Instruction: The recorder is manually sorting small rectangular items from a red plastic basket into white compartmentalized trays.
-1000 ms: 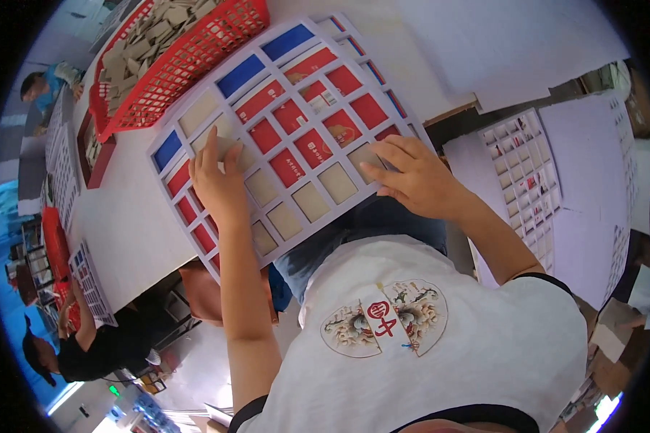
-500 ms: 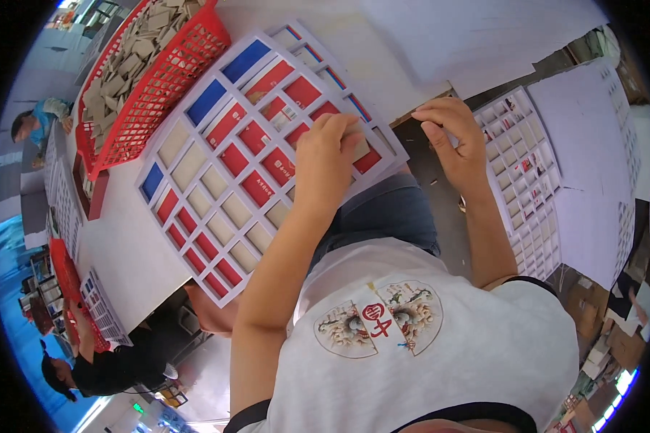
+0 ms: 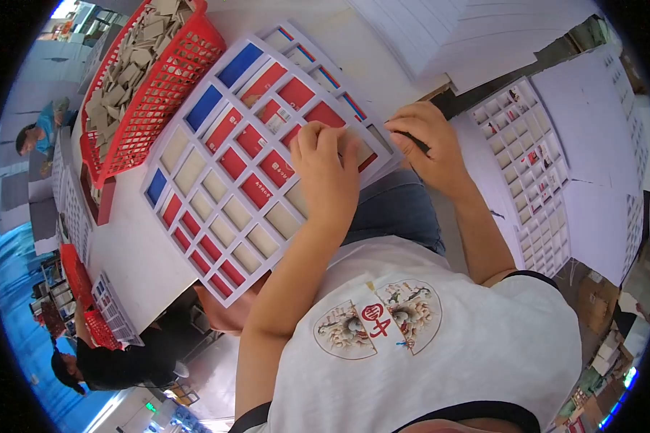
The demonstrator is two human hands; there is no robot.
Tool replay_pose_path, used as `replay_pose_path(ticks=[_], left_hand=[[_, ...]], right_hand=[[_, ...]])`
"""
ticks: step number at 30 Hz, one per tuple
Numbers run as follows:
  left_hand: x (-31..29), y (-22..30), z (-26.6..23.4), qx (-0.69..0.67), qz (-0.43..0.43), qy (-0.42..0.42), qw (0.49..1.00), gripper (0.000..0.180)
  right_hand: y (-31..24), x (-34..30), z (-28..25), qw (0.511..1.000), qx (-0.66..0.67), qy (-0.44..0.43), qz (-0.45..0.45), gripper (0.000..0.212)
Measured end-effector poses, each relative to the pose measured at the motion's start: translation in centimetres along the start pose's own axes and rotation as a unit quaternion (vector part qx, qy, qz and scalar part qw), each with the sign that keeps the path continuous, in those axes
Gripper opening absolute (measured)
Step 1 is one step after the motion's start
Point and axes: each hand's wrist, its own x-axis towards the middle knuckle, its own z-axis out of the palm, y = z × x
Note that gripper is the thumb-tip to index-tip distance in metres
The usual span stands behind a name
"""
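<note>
A white die-cut card sheet [image 3: 195, 198] with red, blue and beige rectangular cells lies tilted on the white table, its near edge over my lap. My left hand [image 3: 328, 177] lies flat on its right part, fingers together, pressing on a cell near the sheet's right edge. My right hand [image 3: 430, 144] grips the sheet's right corner, fingers curled over the edge. A red plastic basket [image 3: 162, 94] holding several beige card pieces stands at the upper left, beyond the sheet.
Stacks of white gridded sheets [image 3: 527, 166] lie to my right, and a white paper stack [image 3: 448, 36] sits at the top. Another person in blue [image 3: 40, 133] sits far left; one in black [image 3: 97, 364] is at lower left, near more red baskets [image 3: 72, 267].
My left hand has moved from the sheet's left side across to its right part. My right hand shifted to the sheet's right corner, and the sheet has slid left and tilted.
</note>
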Motion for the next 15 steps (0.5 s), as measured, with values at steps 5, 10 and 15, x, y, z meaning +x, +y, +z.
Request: replay_pose_path(ticks=[5, 10, 15], left_hand=[[-2.1, 0.5, -2.3, 0.128, 0.064, -0.110, 0.984, 0.035], [-2.8, -0.1, -2.9, 0.112, 0.060, -0.123, 0.984, 0.046], [-2.0, -4.5, -8.6, 0.070, -0.016, 0.006, 0.997, 0.059]], right_hand=[[0.2, -0.7, 0.3, 1.000, -0.017, -0.022, -0.001, 0.019], [-1.0, -0.7, 1.7, 0.998, -0.033, -0.059, -0.013, 0.025], [-0.8, -0.3, 1.0, 0.976, -0.143, -0.143, -0.083, 0.034]])
